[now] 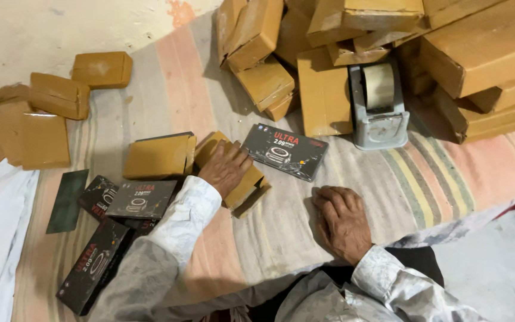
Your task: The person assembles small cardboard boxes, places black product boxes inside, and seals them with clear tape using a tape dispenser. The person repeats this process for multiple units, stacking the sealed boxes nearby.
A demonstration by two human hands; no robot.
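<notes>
Hands at rest over packing work: the left hand [226, 167], fingers spread and gripping nothing, presses flat on a brown-wrapped parcel [242, 179] at mid-frame, pinning it to the striped mat [424, 179]. The right hand [342, 222] lies loosely curled and empty below a black printed box [285, 151], with the tape dispenser [379, 107] within reach, upper right.

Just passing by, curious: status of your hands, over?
Left hand flat on brown carton. Right hand resting on striped mat, empty. Black box beside carton.
</notes>
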